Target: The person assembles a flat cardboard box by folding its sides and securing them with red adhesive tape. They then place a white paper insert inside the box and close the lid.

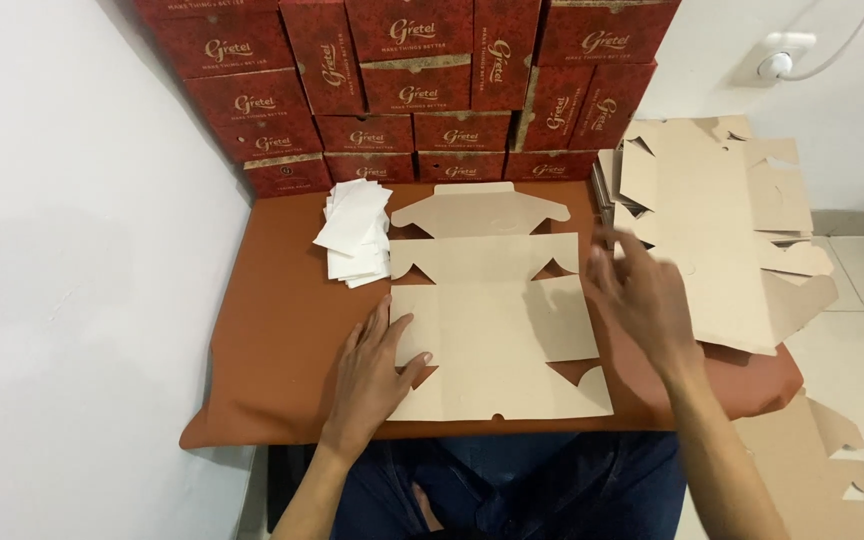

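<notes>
Cardboard blank [497,320] lies flat before us; our left hand [372,370], fingers spread, pins its left edge steady, while our right hand [642,295], fingers loosely apart, hovers blurred at its right edge.

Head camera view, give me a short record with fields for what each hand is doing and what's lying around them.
left hand: flat, palm down on the unfolded tan cardboard box blank
right hand: blurred, fingers spread above the blank's right edge, holding nothing
surface: brown cloth-covered table
behind blank: small pile of white paper sheets
right side: stack of flat tan cardboard blanks
back wall: stacked red printed boxes
</notes>
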